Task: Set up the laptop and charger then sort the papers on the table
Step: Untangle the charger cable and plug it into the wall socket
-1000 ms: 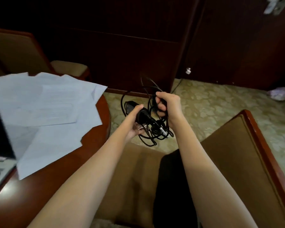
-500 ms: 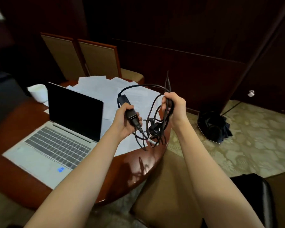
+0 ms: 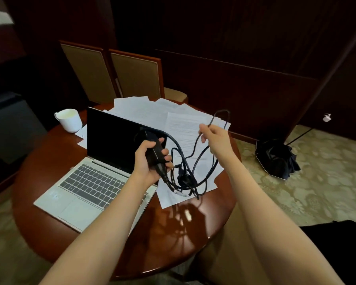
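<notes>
Charger brick clamped in left hand, its tangled cable pinched by right hand, hands apart above worktop bearing one laptop, one mug, several loose papers.

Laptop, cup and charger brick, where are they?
Laptop (image 3: 90,182): head view, on its keyboard.
Cup (image 3: 70,122): head view, on its white side.
Charger brick (image 3: 157,150): head view, on its black body.
</notes>
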The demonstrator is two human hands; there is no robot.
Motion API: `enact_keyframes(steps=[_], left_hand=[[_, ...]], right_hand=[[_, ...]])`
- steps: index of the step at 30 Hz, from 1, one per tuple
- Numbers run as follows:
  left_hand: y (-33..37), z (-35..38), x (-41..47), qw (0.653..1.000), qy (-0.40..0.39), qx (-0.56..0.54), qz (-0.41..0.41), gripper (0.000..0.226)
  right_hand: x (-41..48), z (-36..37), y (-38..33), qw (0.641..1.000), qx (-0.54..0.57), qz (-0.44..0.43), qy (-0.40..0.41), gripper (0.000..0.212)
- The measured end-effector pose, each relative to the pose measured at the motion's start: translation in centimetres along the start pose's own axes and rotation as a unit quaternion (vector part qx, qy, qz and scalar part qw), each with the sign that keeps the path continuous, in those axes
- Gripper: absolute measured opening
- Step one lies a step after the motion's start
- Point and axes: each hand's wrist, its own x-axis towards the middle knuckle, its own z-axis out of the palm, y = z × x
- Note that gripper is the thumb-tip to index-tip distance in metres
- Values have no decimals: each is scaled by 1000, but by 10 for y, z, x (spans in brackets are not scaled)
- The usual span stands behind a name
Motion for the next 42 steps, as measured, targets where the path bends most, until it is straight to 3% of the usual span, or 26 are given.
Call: enact_keyframes(steps=[2, 5, 8, 11, 14, 16, 18, 20, 22, 24, 25, 27, 31, 32, 35, 36, 38, 42], left_hand=[[-3, 0, 1, 1000, -1, -20, 1, 22], [-8, 6, 3, 999, -2, -44, 13, 23], [-8, 17, 11, 999, 7, -50, 16, 12], [-8, 28, 24, 998, 6, -62, 19, 13], [-10, 39, 36, 996, 3, -84, 26, 11], [-11, 47, 42, 996, 8, -90, 26, 13], [-13, 57, 47, 996, 17, -83, 25, 16], [-16, 65, 52, 996, 37, -77, 25, 22], [-16, 72, 55, 995, 56, -81, 24, 25], [-16, 77, 59, 995, 65, -72, 23, 24], [-15, 78, 61, 996, 67, -58, 21, 22], [-13, 80, 64, 998, 64, -14, 7, 17], [-9, 78, 68, 996, 71, 46, -18, 8], [-7, 77, 69, 996, 76, 43, -21, 8], [-4, 73, 68, 998, 64, 2, -14, 8], [-4, 72, 68, 998, 54, -13, -12, 8], [-5, 71, 68, 999, 27, -39, -16, 11], [-4, 73, 71, 998, -31, -54, -8, 20]], right_hand=[[9, 7, 0, 998, -62, -19, -13, 35], [24, 15, 0, 995, -89, -9, -40, 18], [32, 16, 4, 996, -63, 0, -62, 40], [30, 8, 6, 992, -48, -22, -112, 46], [29, -5, 16, 998, -21, -26, -53, 35], [27, -11, 26, 995, 87, 54, 8, 21], [24, -11, 40, 960, 209, 178, 57, 22], [18, -14, 59, 934, 209, 278, 83, 20], [10, -18, 73, 917, 161, 365, 27, 10], [8, -21, 79, 883, 193, 420, -77, 9], [9, -22, 77, 868, 238, 422, -109, 7], [15, -23, 72, 855, 318, 398, -100, 25], [30, -24, 63, 871, 389, 296, 44, 11], [34, -25, 65, 855, 438, 267, 72, 15], [38, -27, 75, 757, 590, 237, 148, 44], [38, -25, 77, 747, 596, 250, 158, 48], [33, -15, 78, 770, 555, 277, 147, 38], [34, 0, 91, 893, 318, 305, 89, 13]])
